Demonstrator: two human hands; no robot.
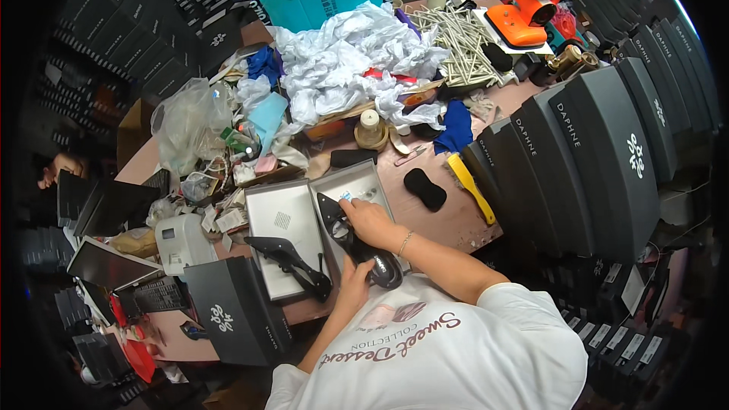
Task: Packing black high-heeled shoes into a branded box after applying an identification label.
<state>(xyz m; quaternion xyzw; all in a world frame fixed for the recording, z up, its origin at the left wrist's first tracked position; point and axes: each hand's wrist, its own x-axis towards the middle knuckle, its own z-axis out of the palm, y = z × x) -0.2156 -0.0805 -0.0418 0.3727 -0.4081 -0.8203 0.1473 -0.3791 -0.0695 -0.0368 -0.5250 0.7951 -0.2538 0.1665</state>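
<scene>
Head view: both hands hold a shiny black high-heel shoe (357, 239) over the open grey box tray (357, 186) on the tabletop (448, 220). Right hand (370, 220) fingers closed on its middle; left hand (355, 282) grips the toe end near the person's white shirt. 2nd black shoe (292, 258) lies on the other tray (281, 216), w/ a black box lid (235, 311) just beside.

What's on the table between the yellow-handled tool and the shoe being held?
In the head view, one black peanut-shaped pad lies between the yellow-handled tool and the black shoe; otherwise bare brown tabletop.
</scene>
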